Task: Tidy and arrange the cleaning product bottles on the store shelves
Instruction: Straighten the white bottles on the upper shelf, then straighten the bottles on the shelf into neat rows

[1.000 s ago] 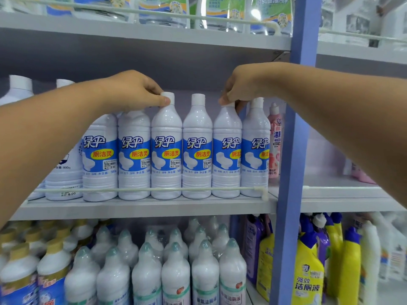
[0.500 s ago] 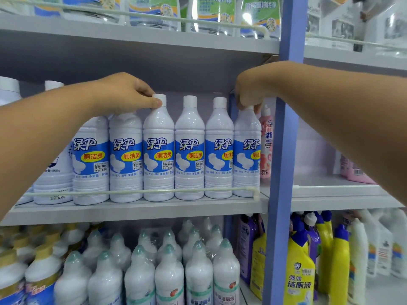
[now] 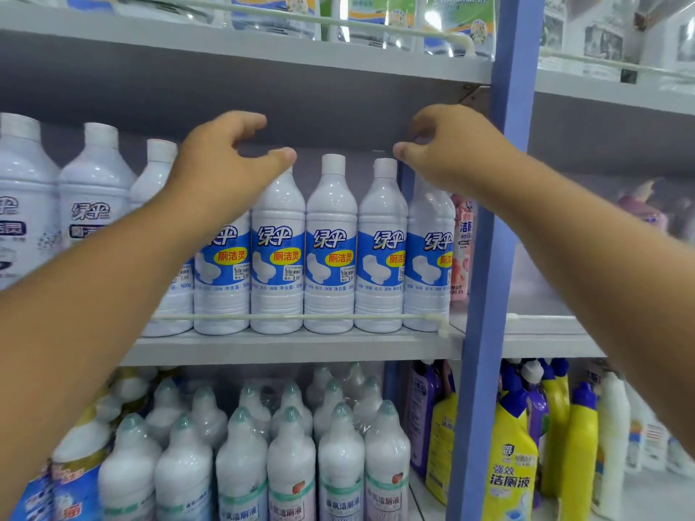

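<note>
Left hand [image 3: 222,159] & right hand [image 3: 447,148] loosely curled, above white bottles [image 3: 331,250], mid shelf [image 3: 301,345]

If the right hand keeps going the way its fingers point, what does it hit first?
Probably the cap of the white bottle second from the right: the right hand points leftward with its fingertips just beside that cap. Depth is unclear, so it might pass in front.

The white bottles with blue labels [image 3: 330,250] look like glossy smooth plastic, their paper-like labels shiny, with ribbed bands near the base. The grey shelf board [image 3: 293,347] has a matt painted finish, as does the blue upright post [image 3: 485,332]. The thin white guard rail [image 3: 301,317] looks like smooth coated wire. The shrink-wrapped white bottles below [image 3: 289,464] sit under crinkled glossy film, beside the yellow plastic bottles [image 3: 511,464], which look smooth and shiny
</note>
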Action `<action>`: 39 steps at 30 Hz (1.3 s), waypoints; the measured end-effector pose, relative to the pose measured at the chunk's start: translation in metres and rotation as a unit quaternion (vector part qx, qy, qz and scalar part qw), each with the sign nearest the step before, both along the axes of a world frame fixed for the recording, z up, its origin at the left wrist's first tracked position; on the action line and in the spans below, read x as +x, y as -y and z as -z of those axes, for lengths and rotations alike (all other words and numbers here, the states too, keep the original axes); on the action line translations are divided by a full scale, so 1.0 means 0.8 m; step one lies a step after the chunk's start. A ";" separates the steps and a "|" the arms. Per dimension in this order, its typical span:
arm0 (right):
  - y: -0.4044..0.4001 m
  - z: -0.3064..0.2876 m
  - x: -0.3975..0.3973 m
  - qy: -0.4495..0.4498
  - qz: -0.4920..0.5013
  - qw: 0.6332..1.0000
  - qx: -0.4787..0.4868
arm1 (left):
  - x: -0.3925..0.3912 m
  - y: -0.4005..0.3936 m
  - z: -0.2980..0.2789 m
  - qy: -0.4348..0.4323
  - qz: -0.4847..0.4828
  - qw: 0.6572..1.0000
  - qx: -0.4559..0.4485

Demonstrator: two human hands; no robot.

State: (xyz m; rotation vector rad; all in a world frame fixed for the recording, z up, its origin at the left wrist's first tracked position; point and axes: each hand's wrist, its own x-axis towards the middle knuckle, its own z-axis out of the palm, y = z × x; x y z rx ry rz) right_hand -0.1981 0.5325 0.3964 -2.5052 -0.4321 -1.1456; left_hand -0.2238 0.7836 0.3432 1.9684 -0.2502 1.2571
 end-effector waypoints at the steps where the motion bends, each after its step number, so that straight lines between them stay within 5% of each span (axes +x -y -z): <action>1: 0.001 0.019 -0.010 0.008 -0.049 0.998 0.042 | -0.007 0.008 0.012 0.011 0.000 1.000 -0.013; 6: 0.027 0.128 -0.053 -0.036 -0.215 0.953 0.211 | -0.046 0.064 0.089 -0.007 0.039 0.995 -0.094; 12: 0.115 0.267 -0.096 -0.116 -0.280 0.894 0.331 | -0.087 0.178 0.198 -0.077 0.137 0.971 -0.180; 22: 0.383 0.450 -0.177 -0.257 -0.113 0.861 0.425 | -0.132 0.408 0.374 -0.270 0.219 0.904 -0.247; 31: 0.564 0.499 -0.221 -0.315 -0.036 0.849 0.422 | -0.120 0.586 0.452 -0.361 0.228 0.877 -0.221; 39: 0.638 0.519 -0.121 -0.327 -0.039 0.841 0.429 | -0.026 0.673 0.478 -0.356 0.207 0.885 -0.216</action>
